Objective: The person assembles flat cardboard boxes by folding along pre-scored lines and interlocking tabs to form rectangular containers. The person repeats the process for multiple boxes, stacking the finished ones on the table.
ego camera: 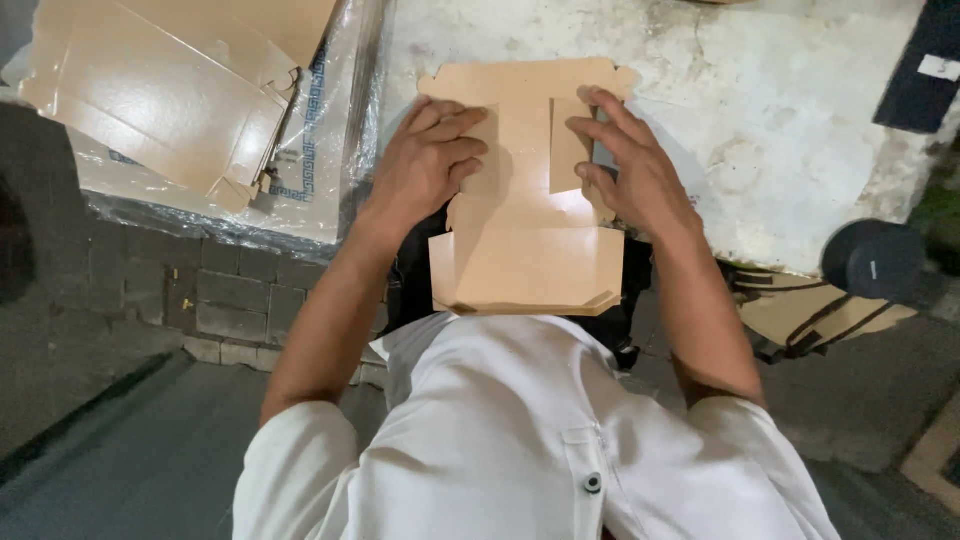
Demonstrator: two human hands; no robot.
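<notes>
A: Pressing down w/ both palms. Left hand [425, 160] flat, fingers spread, on the left side flap of the flat cardboard box blank [525, 190]; nothing gripped, just pinning.

B: Right hand [635, 170]?

A: Same: laid open over the right flap, fingertips [585, 125] curled onto the flap edge at approx 11 o'clock from the wrist. Not clamped round anything.

B: Blank's position?

A: Lying on the white worktop [780, 130], long axis running 12 to 6, near end hanging off the edge toward the white shirt [500, 430]. Flaps folded inward, meeting either side of the centre strip. Directly between the hands, touching both; neither hand clearly nearer, roughly symmetrical.

B: Round about?

A: Stack of more flat blanks [170, 90] on plastic wrap at 10 o'clock, well apart. Dark round cap-like thing [875, 260] at 3 to 4 o'clock; can't tell what exactly. Dark bag w/ straps [800, 320] below it. Brick wall [230, 290] under the bench at 8 o'clock.
</notes>
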